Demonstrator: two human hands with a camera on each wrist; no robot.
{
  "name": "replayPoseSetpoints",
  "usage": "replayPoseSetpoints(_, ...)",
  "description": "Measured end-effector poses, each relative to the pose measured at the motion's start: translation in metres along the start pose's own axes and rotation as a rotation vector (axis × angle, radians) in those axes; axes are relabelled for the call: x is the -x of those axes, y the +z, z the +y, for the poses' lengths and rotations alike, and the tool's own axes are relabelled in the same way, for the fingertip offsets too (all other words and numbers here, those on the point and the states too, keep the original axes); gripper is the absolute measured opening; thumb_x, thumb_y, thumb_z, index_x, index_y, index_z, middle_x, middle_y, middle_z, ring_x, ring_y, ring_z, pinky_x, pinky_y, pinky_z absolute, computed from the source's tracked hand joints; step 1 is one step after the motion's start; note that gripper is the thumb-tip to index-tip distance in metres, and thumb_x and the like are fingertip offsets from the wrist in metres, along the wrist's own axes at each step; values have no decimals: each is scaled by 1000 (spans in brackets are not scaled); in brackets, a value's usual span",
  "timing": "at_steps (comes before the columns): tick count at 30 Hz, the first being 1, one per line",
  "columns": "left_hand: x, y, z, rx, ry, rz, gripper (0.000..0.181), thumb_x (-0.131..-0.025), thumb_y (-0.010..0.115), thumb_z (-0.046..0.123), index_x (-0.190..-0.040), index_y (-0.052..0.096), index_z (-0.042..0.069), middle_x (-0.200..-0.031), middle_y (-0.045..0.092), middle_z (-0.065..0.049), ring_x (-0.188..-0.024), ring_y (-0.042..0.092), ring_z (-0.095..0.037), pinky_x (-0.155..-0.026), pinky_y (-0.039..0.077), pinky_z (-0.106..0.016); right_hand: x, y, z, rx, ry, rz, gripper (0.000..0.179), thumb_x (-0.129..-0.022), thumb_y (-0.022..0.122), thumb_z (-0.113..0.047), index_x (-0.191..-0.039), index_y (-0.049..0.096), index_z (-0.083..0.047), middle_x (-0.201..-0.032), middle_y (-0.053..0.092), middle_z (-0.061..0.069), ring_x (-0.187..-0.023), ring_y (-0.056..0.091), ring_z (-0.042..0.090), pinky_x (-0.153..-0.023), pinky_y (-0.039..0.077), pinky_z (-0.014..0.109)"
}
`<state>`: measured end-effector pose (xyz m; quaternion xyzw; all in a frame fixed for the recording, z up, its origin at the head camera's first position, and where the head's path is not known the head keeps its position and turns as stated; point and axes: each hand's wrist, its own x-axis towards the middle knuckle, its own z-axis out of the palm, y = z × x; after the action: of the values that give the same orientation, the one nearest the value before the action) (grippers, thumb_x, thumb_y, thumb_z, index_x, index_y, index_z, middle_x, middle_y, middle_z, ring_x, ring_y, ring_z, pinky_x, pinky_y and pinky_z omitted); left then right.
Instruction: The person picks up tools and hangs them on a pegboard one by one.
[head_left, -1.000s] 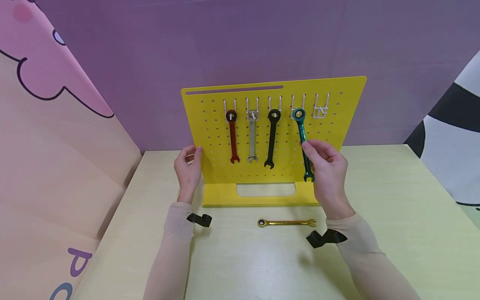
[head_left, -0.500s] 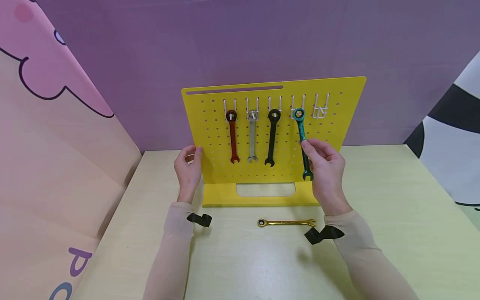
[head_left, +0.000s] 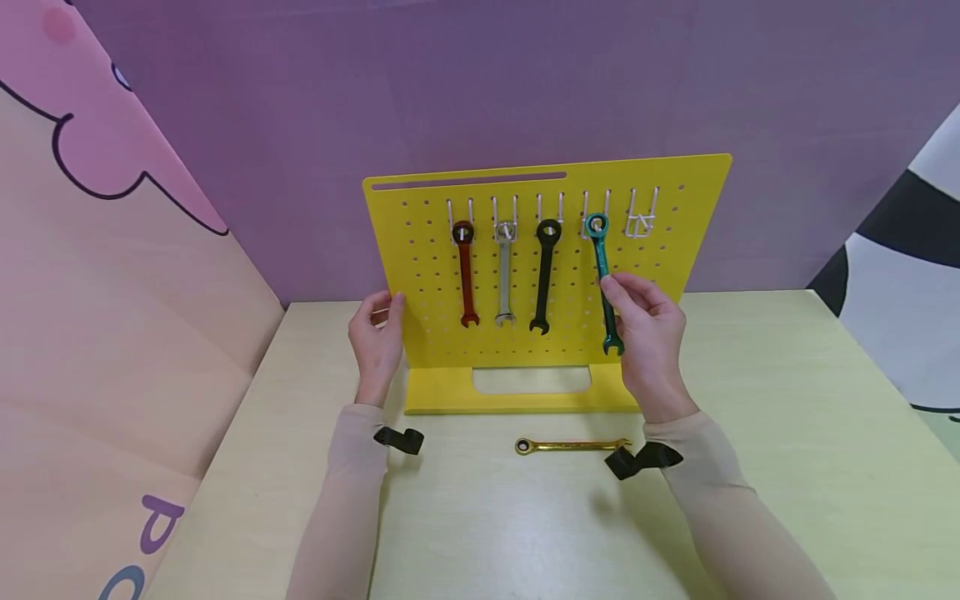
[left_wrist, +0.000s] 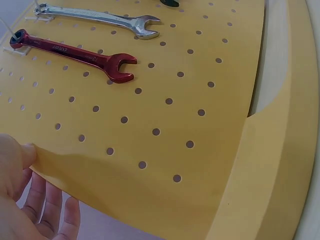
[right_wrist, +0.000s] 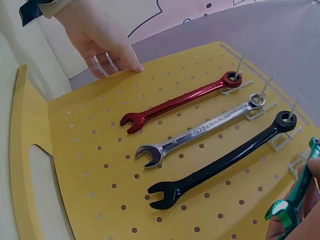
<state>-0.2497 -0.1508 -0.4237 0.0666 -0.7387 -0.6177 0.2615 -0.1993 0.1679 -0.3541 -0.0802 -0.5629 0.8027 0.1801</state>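
Note:
My right hand (head_left: pixel 651 346) pinches a green combination wrench (head_left: pixel 602 258) by its shaft, in front of the yellow pegboard (head_left: pixel 701 200). The wrench's ring end overlaps the fourth white hook in the head view, and its open end points down. With the thumb in front and fingers behind, my left hand (head_left: pixel 377 342) grips the board's left edge. Hanging by their rings on the first three hooks are a red wrench (right_wrist: pixel 175 102), a silver wrench (right_wrist: pixel 205 128) and a black wrench (right_wrist: pixel 227 161).
A gold wrench (head_left: pixel 573 446) lies flat on the pale table (head_left: pixel 487 517) in front of the board's base (head_left: pixel 442 400). The rightmost white hook (head_left: pixel 640 223) holds no wrench. Behind the board rises a purple backdrop (head_left: pixel 480 83), with a printed panel (head_left: pixel 135 333) along the left.
My right hand has moved slightly up and left with the green wrench, its ring rising a little at the fourth hook. My left hand stays on the board's edge.

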Motion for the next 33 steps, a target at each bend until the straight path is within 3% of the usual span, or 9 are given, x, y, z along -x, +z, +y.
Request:
replayPoseSetpoints(7, 0, -1, 0, -10, -13, -8, 33, -105, 69, 27, -124, 73, 0, -122, 70, -19, -103, 63, -28, -81, 50, -18, -5, 1, 3, -10, 27, 9, 13, -95, 82, -20, -107, 80, -14, -97, 80, -9, -95, 67, 10, -73, 39, 21)
replayPoseSetpoints(20, 0, 0, -1, -8, -10, -3, 33, -105, 70, 27, -123, 73, 0, -121, 71, -19, -102, 63, -27, -81, 51, -20, -14, 2, 15, -10, 4, 6, 7, -96, 82, -18, -102, 80, -15, -94, 79, -11, -90, 65, 8, -64, 37, 19)
replayPoseSetpoints(30, 0, -1, -1, 1, 3, -2, 32, -105, 70, 26, -122, 73, -1, -119, 71, -19, -100, 63, -27, -80, 51, -18, -22, 4, 23, 129, -13, -23, 16, -97, 81, -24, -111, 78, -17, -103, 79, -13, -100, 70, 7, -77, 52, 21)
replayPoseSetpoints(33, 0, 0, 0, 2, 8, 1, 32, -105, 70, 26, -121, 73, -1, -118, 71, -21, -101, 64, -29, -81, 50, -20, -24, 3, 26, 194, -45, -41, 18, -97, 80, -23, -114, 77, -15, -101, 79, -14, -96, 71, 6, -76, 55, 20)
